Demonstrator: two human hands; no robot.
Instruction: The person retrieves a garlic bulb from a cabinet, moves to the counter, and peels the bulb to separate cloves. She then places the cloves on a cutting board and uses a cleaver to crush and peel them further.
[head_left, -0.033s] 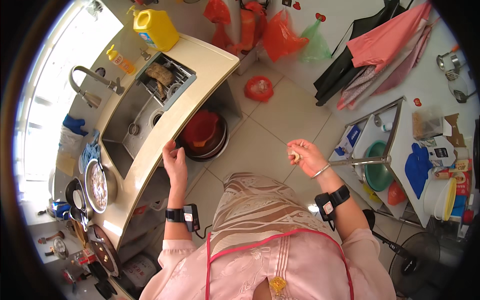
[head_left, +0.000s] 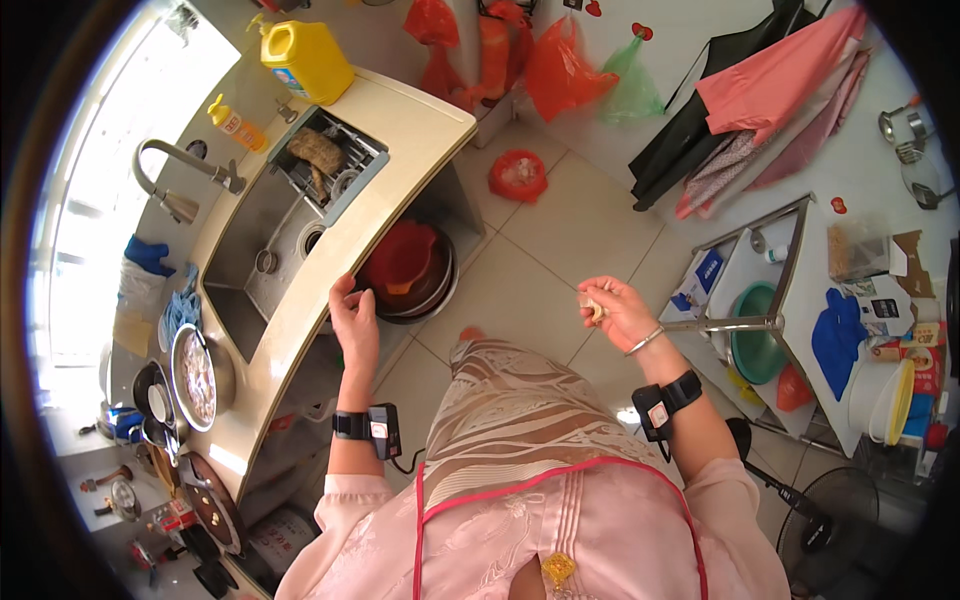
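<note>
My right hand point(head_left: 620, 312) is raised over the floor on the right, its fingertips pinching a small pale piece point(head_left: 596, 312) that looks like a garlic clove. Beside the counter's front edge, my left hand point(head_left: 354, 322) hangs with loosely curled fingers, thumb and forefinger apart, and nothing shows in it. A dark strap with a small device sits on each forearm, and a bangle point(head_left: 643, 341) circles the right wrist.
A sink point(head_left: 275, 270) with a rack and a pull-out tap point(head_left: 180, 200) lies left, near a steel bowl point(head_left: 198, 375) of food. Red basins point(head_left: 400, 258) fill the space under the counter. On the right stand a shelf rack point(head_left: 735, 322) and a fan point(head_left: 830, 520); a red bag point(head_left: 518, 176) lies ahead.
The tip of a foot now peeks out beyond the skirt. Both hands have stayed almost in place, with the pale piece still in the right one.
</note>
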